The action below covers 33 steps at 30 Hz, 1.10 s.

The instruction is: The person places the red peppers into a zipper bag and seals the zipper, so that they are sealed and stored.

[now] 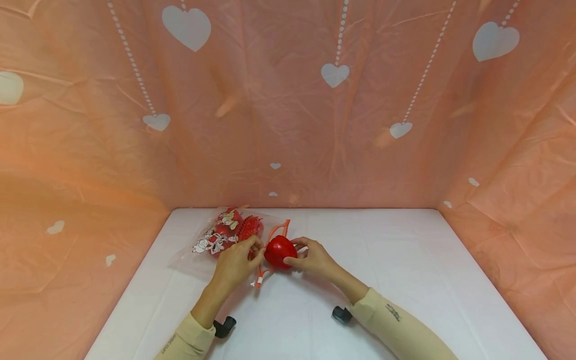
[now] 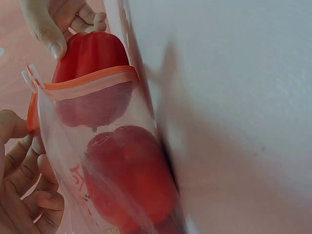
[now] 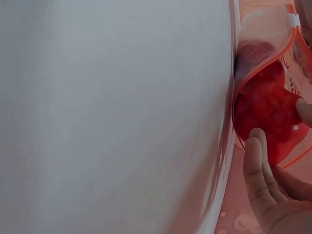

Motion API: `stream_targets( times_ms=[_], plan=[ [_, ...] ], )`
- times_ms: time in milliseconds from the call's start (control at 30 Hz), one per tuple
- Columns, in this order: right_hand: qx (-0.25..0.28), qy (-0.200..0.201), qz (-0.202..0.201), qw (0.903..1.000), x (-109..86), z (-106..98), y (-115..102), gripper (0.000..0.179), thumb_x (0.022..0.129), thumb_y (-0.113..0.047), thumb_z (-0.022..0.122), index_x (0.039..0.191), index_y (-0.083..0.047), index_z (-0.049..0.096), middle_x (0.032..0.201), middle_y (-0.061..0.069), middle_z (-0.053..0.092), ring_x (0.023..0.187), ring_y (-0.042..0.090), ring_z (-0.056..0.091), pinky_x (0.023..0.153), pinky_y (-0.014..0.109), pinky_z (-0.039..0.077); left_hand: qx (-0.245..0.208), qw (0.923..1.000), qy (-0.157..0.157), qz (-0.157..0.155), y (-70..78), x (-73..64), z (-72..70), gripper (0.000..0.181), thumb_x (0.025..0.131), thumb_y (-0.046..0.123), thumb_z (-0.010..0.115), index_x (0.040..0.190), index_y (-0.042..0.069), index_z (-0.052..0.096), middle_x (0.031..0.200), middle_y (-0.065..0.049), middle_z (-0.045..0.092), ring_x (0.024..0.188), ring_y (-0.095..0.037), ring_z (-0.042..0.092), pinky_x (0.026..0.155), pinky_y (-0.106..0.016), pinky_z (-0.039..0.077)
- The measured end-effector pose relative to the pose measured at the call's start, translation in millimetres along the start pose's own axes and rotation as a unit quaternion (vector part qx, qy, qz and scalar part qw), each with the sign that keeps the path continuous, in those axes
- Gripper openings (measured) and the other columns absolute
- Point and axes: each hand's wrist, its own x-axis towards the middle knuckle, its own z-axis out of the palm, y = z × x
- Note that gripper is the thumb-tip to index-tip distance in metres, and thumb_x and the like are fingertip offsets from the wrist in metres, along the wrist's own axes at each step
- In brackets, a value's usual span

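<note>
My right hand [image 1: 315,257] holds a shiny red bell pepper [image 1: 280,251] between thumb and fingers at the mouth of a clear zip bag [image 1: 184,257]. In the left wrist view the pepper's lower part is inside the bag, behind the orange zip edge [image 2: 92,77], and its upper part sticks out. My left hand [image 1: 234,260] pinches that orange edge on the other side. A second red pepper [image 2: 129,178] shows through the plastic, deeper in the bag. Cartoon prints on the bag hide part of the other red things inside.
The bag lies on a white table [image 1: 382,250], at its far left part. A white zip slider [image 1: 259,281] sits on the orange strip. Orange cloth with white hearts [image 1: 335,75] hangs behind and at both sides. Black wrist mounts [image 1: 342,315] are under the sleeves.
</note>
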Motion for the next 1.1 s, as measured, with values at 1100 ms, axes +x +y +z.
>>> stream_targets(
  times_ms=[1100],
  plan=[
    [0.03, -0.037, -0.034, 0.9983, 16.0, 5, 3, 0.047, 0.09, 0.004, 0.079, 0.133, 0.012, 0.063, 0.112, 0.021, 0.074, 0.09, 0.024, 0.075, 0.078, 0.032, 0.063, 0.002, 0.9998, -0.016, -0.013, 0.6, -1.2, 0.6, 0.012, 0.096, 0.021, 0.08, 0.102, 0.017, 0.071, 0.086, 0.001, 0.076, 0.061, -0.01, 0.052, 0.056, -0.027, 0.048]
  ],
)
